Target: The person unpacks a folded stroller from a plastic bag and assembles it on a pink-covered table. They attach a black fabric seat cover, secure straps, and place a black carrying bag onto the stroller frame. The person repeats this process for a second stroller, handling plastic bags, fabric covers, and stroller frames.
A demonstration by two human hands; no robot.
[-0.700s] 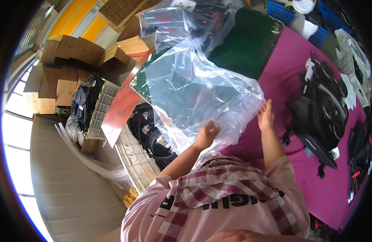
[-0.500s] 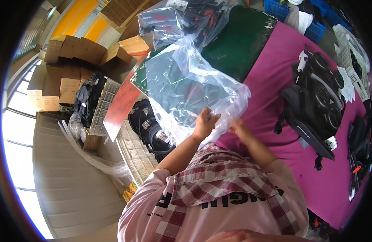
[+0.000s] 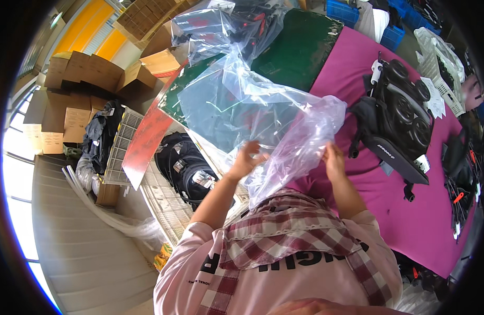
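A large clear plastic bag [image 3: 299, 142] lies across the table's near end in front of me, its loose part crumpled toward my apron. My left hand [image 3: 244, 161] is just over the bag's near left part, thumb and fingers apart and slightly blurred. At the right edge of the bag, my right hand [image 3: 333, 160] pinches the film between thumb and fingers. Farther back, more clear plastic [image 3: 205, 29] covers dark packed items with red parts.
A folded black stroller-like frame with wheels [image 3: 404, 115] rests on the magenta cloth [image 3: 378, 210] to the right. Left of the green board [image 3: 299, 47] are a red board [image 3: 145, 142], black bundles [image 3: 181, 170] in a crate and cardboard boxes [image 3: 74, 113]. Blue crates [image 3: 341, 11] stand behind.
My hands have moved apart, the left going left and the right going right and up. The bag's near part is drawn out to the right. The whole view has shifted slightly.
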